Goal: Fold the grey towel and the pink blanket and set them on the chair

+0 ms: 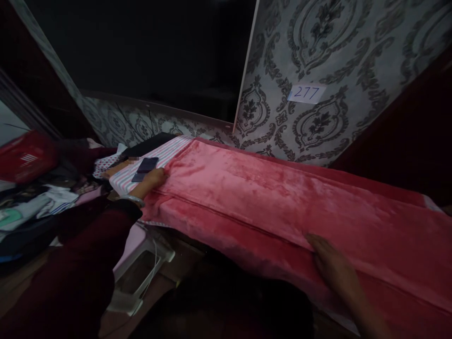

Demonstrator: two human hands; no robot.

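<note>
Blanket [247,188] folded, stretching from centre to 4 o'clock; left hand [154,180] curled at its 9 o'clock end, whether grasping cloth I cannot tell; right hand [332,263] laid on it at 4 o'clock, unclenched; phone [148,165] beside left hand; TV [148,56] at 11 o'clock; "277" note [306,93] at 2.

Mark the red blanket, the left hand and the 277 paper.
Red blanket [271,193]: head view, middle of the top layer.
Left hand [154,178]: head view, back of the hand.
277 paper [306,93]: head view, on its digits.
</note>
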